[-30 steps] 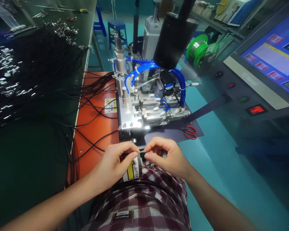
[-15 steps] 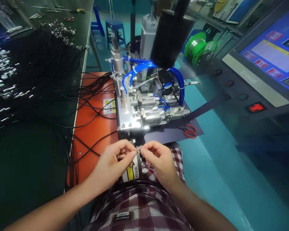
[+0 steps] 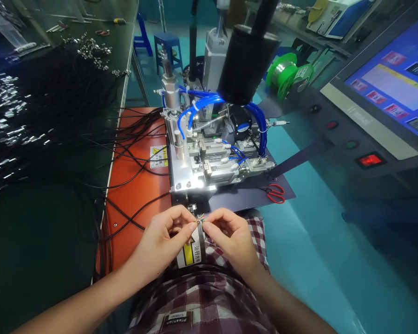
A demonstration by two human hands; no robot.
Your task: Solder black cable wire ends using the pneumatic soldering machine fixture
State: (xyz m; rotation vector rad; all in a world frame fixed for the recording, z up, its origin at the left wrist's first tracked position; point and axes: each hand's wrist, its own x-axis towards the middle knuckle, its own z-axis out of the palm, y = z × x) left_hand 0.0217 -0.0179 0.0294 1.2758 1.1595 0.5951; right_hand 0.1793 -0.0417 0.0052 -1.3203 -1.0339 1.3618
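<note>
Thin coloured wires (image 3: pixel 201 217) show as a small bundle of ends between my fingertips, in front of the machine. My left hand (image 3: pixel 169 234) pinches the bundle from one side with thumb and forefinger. From the other side, the thumb and forefinger of my right hand (image 3: pixel 231 234) close on the same fine strands. How many strands each hand has is too small to tell. Just below the fingertips is a white and yellow label with an arrow (image 3: pixel 190 254). Beyond the hands stands a metal machine (image 3: pixel 216 162) with blue air tubes (image 3: pixel 209 98).
Black cables (image 3: pixel 135 169) run across the orange surface (image 3: pixel 142 185) from a large cable pile (image 3: pixel 66 93) on the left table. Red-handled scissors (image 3: pixel 275 193) lie on the dark plate. A control panel (image 3: pixel 369 125) stands at the right, and a green spool (image 3: pixel 282 74) behind.
The wire ends between my fingertips look more spread, and my right fingertips sit slightly lower. Both hands stay pinched close together. The whole view has shifted slightly.
</note>
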